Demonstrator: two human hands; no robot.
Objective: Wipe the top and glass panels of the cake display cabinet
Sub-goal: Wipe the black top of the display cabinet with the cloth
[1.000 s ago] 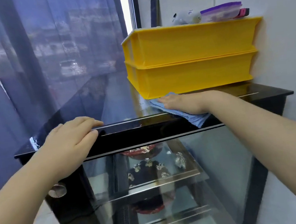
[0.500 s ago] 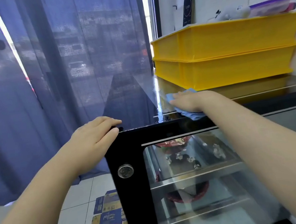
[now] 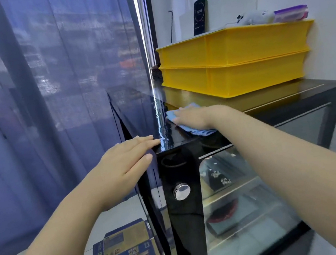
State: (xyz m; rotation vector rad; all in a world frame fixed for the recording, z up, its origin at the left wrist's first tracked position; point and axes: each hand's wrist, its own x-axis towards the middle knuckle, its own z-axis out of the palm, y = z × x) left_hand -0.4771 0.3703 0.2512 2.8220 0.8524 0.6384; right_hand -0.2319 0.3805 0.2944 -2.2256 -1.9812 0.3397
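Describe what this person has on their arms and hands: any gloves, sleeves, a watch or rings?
Nothing worn shows. The left hand and right hand are bare: no gloves, rings, watch or bracelet. The left forearm and right forearm are uncovered to the picture's edge, so no sleeve is in view. The left hand's fingernails look short and unpainted.

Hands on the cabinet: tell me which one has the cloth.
The right hand: it presses the blue cloth flat on the cabinet top. The left hand rests bare at the top's corner, touching no cloth.
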